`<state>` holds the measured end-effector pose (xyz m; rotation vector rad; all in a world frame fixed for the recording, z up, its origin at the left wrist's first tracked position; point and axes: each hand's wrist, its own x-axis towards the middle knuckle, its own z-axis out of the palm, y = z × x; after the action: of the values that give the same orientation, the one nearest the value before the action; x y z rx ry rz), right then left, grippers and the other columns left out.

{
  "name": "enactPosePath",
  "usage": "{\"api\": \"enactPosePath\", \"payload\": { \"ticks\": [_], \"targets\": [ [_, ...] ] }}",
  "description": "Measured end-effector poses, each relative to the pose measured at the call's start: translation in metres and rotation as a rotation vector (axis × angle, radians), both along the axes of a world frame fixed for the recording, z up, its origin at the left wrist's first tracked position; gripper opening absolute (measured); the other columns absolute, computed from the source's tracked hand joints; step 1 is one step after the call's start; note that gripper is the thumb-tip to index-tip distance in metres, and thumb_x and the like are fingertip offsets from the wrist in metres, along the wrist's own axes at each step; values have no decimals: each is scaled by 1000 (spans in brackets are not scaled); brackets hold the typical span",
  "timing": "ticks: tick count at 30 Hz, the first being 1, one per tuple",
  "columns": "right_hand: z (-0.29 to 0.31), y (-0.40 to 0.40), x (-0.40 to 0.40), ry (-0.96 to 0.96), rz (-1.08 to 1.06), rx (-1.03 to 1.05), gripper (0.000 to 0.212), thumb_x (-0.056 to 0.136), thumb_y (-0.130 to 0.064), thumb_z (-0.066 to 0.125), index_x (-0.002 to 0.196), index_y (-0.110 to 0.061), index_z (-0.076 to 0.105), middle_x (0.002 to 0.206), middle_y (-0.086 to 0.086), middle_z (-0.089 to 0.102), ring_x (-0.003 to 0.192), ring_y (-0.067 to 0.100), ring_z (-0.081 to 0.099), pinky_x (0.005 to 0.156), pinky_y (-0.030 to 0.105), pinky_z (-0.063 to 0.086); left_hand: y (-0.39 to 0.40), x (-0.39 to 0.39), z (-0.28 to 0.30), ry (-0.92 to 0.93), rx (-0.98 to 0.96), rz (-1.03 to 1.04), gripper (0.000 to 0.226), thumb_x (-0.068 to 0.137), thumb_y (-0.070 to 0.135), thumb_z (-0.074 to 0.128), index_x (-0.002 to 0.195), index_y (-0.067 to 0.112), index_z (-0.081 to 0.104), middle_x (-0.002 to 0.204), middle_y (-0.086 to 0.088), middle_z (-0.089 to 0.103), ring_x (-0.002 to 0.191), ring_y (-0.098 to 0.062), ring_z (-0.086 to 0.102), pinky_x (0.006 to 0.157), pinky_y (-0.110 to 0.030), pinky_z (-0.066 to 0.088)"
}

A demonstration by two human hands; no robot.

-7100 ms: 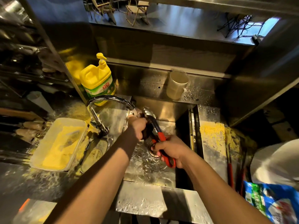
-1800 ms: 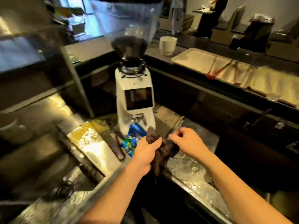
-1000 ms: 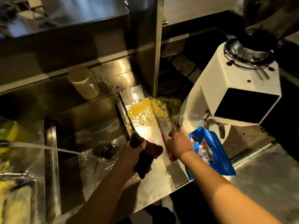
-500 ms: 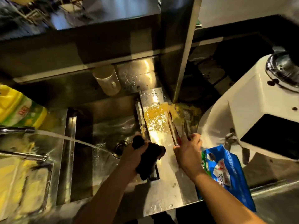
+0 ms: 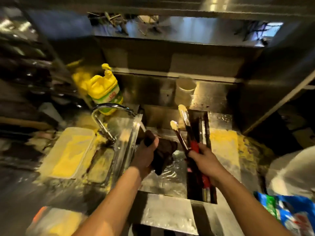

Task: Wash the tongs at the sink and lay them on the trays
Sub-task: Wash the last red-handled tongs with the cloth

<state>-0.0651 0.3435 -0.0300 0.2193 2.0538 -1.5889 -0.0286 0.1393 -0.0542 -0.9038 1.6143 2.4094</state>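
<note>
My right hand grips red-handled metal tongs over the right side of the steel sink. Their two tips point away from me and stand apart. My left hand holds a dark brown cloth just left of the tongs, over the basin. Water runs from the curved faucet toward the cloth. The trays are out of view.
A yellow detergent jug stands behind the faucet. A pale cup sits on the back ledge. A clear plastic box lies left of the sink. A white machine and a blue packet are at the right.
My right hand has picked the tongs off the right drainboard and brought them over the sink beside the cloth. The view has swung left, back onto the faucet and jug.
</note>
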Motion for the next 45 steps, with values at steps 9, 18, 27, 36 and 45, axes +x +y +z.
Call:
{"api": "enactPosePath", "payload": {
  "ticks": [9, 18, 27, 36, 45],
  "targets": [
    [11, -89, 8, -251, 102, -216, 21, 90, -15, 59, 111, -16, 62, 82, 18, 73, 53, 20, 62, 46, 26, 50, -71, 11, 5, 15, 67, 162, 44, 106, 37, 37, 108, 3, 64, 104, -21, 67, 96, -34, 64, 84, -40, 50],
    [12, -108, 22, -337, 103, -264, 30, 88, -20, 57, 110, -1, 64, 75, 13, 67, 53, 16, 56, 45, 27, 46, -53, -45, 9, -184, 1, 129, 18, 97, -5, 49, 89, 4, 62, 75, -13, 73, 67, -24, 67, 52, -24, 56],
    [16, -95, 25, -370, 81, -390, 18, 90, -11, 51, 104, -1, 57, 76, 9, 61, 55, 16, 51, 40, 26, 41, -49, -80, -11, -211, 16, 215, 37, 89, -11, 50, 126, -9, 56, 122, -34, 65, 105, -43, 69, 91, -59, 56],
    [15, -90, 19, -303, 154, -189, 18, 77, -20, 60, 88, -6, 60, 74, 12, 52, 52, 17, 46, 43, 29, 40, -37, -83, -28, -270, 38, 282, 15, 98, -5, 45, 107, -5, 57, 115, -26, 61, 100, -32, 63, 87, -42, 54],
    [25, -39, 16, -371, 81, -262, 26, 92, -22, 44, 103, -3, 57, 70, 12, 60, 49, 19, 48, 39, 26, 39, -63, -83, -40, -375, -59, 423, 40, 100, 23, 57, 129, -3, 54, 93, -25, 68, 98, -39, 67, 85, -47, 56]
  ]
}}
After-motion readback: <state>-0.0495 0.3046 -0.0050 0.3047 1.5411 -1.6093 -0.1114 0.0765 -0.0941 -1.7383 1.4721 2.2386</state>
